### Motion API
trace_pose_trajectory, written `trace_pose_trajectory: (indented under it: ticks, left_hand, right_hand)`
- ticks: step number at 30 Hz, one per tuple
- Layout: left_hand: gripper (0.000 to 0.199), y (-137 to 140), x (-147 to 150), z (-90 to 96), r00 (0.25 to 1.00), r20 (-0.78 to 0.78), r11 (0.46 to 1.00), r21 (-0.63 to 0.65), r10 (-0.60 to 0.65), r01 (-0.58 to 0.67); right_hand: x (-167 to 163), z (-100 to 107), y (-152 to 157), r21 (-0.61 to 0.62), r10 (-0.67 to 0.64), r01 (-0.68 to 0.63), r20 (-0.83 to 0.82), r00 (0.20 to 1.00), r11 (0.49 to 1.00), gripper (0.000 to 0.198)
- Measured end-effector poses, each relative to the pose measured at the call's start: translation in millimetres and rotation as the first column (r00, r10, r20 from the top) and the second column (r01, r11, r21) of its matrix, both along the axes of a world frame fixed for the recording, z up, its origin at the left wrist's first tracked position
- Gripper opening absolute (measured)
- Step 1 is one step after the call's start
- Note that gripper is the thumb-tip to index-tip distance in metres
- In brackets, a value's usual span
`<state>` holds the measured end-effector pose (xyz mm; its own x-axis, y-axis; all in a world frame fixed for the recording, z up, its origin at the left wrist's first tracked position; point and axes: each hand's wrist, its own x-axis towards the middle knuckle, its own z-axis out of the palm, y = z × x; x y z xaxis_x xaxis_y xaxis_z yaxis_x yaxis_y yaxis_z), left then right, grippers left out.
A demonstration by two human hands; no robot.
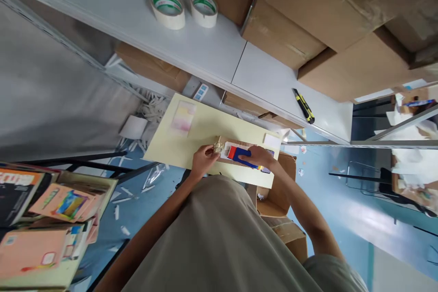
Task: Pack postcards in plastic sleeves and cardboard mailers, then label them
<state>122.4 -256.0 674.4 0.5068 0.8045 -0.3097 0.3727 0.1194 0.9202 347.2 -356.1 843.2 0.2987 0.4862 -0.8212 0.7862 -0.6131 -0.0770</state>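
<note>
My right hand [259,157] is wrapped round a long blue object with a red end [233,152], whose exact kind I cannot make out. It lies over a brown cardboard strip [226,140] on the pale yellow board [205,123]. A white patch shows beside the red end. My left hand [203,160] has its fingers closed at a small, crumpled gold-coloured thing [218,147] at the strip's left end. Between the two hands there is a short gap. A faded pink and yellow print [184,117] is at the board's left part.
A grey shelf [219,54] ahead bears two tape rolls [168,11], a yellow-black utility knife [304,106] and large cardboard boxes [328,4]. Notebooks [61,205] are piled at the left. An open carton [275,205] stands below the board's right end; paper scraps litter the blue floor.
</note>
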Motion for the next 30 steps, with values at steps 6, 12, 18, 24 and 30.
trace_pose_trajectory:
  ticks: [6,12,18,24,30]
  left_hand:
    - [0.027,-11,18,7.1,0.995,-0.051,0.994,0.073,0.083,-0.079]
    - [0.041,-11,30,8.9,0.986,-0.124,0.971,0.223,0.113,-0.084]
    - [0.040,-18,30,9.6,0.975,-0.192,0.952,0.301,0.112,-0.050]
    - [0.032,-16,28,14.6,0.965,-0.243,0.922,0.388,0.101,0.002]
    - [0.033,9,15,20.1,0.948,-0.261,0.904,0.424,0.184,-0.058]
  right_hand:
    - [-1,1,-7,0.022,-0.013,0.013,0.000,1.000,1.000,0.065]
    - [2,-2,-13,0.076,-0.047,0.049,-0.034,0.998,0.996,0.063]
    - [3,-5,-19,0.097,-0.038,0.045,-0.076,0.996,0.994,0.061]
    - [5,4,-25,0.150,-0.031,0.051,-0.131,0.991,0.987,0.062]
    - [46,33,-69,0.177,-0.092,0.134,-0.227,0.970,0.975,0.068]
